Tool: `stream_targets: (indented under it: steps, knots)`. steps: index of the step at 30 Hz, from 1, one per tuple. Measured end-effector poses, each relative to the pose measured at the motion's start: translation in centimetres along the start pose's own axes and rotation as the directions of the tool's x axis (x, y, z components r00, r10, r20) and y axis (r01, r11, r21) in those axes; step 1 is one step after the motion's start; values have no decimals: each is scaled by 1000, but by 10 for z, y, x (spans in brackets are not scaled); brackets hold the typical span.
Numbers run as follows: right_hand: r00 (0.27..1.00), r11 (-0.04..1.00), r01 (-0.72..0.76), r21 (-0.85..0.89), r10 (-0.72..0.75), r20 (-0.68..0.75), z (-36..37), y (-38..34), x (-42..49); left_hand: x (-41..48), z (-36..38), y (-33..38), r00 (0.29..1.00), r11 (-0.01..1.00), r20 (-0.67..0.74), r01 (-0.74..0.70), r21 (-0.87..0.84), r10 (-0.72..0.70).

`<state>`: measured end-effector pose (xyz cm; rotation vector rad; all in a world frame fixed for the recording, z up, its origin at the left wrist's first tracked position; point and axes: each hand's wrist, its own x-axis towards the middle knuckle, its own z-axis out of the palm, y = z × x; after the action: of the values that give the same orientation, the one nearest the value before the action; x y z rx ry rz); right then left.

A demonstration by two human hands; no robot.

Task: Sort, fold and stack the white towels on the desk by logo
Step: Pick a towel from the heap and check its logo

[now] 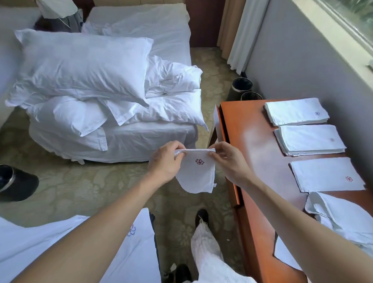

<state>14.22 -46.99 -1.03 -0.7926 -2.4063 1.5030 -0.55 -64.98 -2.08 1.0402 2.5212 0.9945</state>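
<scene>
I hold a small white towel [196,173] with a dark red flower logo in the air, left of the wooden desk [254,151]. My left hand [166,161] pinches its top left corner and my right hand [228,161] pinches its top right corner; the towel hangs folded below them. On the desk lie three folded stacks: a far stack [295,112] with a bluish logo, a middle stack [309,140] with a pale red logo, and a near folded towel [326,174] with a red logo. A loose heap of unfolded towels [345,222] sits at the desk's near end.
A bed piled with white pillows [89,81] stands to the left. Two dark bins [242,87] stand on the carpet beyond the desk. A grey wall and window sill run along the desk's right side. A dark cap [10,183] lies on the floor at left.
</scene>
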Motion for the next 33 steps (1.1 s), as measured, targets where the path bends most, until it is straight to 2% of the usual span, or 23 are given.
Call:
stream_targets:
  steps: [2,5,7,12,19,23,27,33]
  knots:
    - [1000,1000,7,-3,-7,12,-2,2,26,23,0,-2,1000,999,1,4,34,-4]
    - [999,999,42,13,-42,10,-6,8,70,67,2,-1,999,983,20,-33,179,30]
    - [1000,999,23,40,-23,11,-11,12,101,100,6,2,998,979,46,-41,201,32]
    - [999,995,-32,100,28,44,-31,17,176,176,10,3,991,991,127,18,132,-35]
    - [998,980,-66,190,69,-10,-67,24,244,269,15,15,993,999,114,45,-22,-42]
    - [991,969,-100,226,118,-68,-86,29,279,322,22,23,993,993,116,49,-103,-37]
    - [977,974,-132,186,159,-142,-101,41,313,384,41,24,992,973,129,37,-226,-8]
    - [889,929,-241,279,327,-322,-108,52,346,473,79,37,946,929,302,6,-370,114]
